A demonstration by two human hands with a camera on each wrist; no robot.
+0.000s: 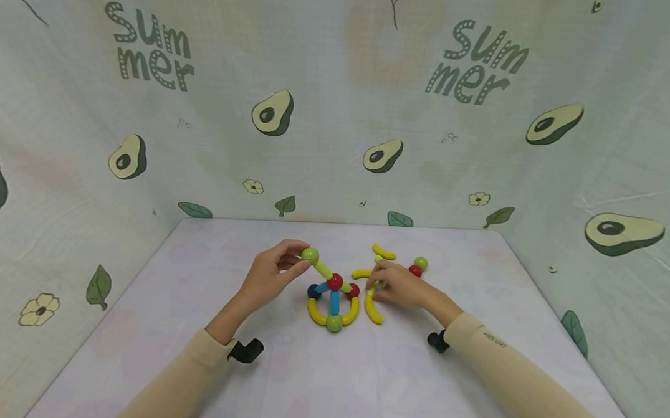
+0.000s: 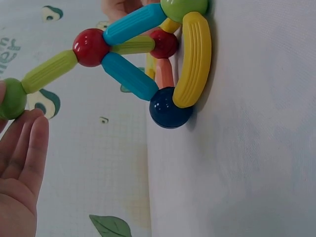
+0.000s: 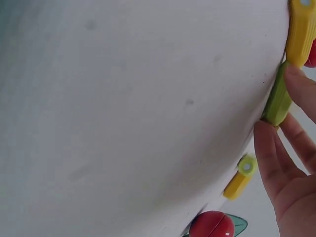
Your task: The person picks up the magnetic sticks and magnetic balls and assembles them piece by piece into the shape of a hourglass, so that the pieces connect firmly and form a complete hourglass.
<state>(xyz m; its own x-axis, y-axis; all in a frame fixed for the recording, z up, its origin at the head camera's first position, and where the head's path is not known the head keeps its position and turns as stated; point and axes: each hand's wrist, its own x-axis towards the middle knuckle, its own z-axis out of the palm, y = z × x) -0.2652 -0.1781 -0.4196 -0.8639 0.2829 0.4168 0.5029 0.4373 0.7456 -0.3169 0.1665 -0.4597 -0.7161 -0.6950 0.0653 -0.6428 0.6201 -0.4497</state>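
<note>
My left hand (image 1: 270, 271) pinches a light green ball (image 1: 310, 255) between thumb and fingertips. From that ball a lime rod (image 2: 49, 71) slopes down to a red ball (image 1: 335, 281), the peak of a ball-and-rod frame on the table. Blue rods (image 2: 129, 76) and a lime one spread from the peak to a dark blue ball (image 2: 171, 107), a second red ball (image 1: 354, 291) and another green ball (image 1: 334, 323). Curved yellow rods (image 1: 316, 312) link the base. Right of the frame, my right hand (image 1: 401, 285) grips a short green rod (image 3: 278, 96) between thumb and fingertips, low at the tabletop.
Curved yellow rods (image 1: 384, 252) lie beyond and beside the right hand, one of them (image 1: 373, 310) nearer me. A loose red ball (image 1: 415, 271) and green ball (image 1: 420, 262) sit behind that hand. A printed cloth wall (image 1: 325, 183) rises at the table's far edge.
</note>
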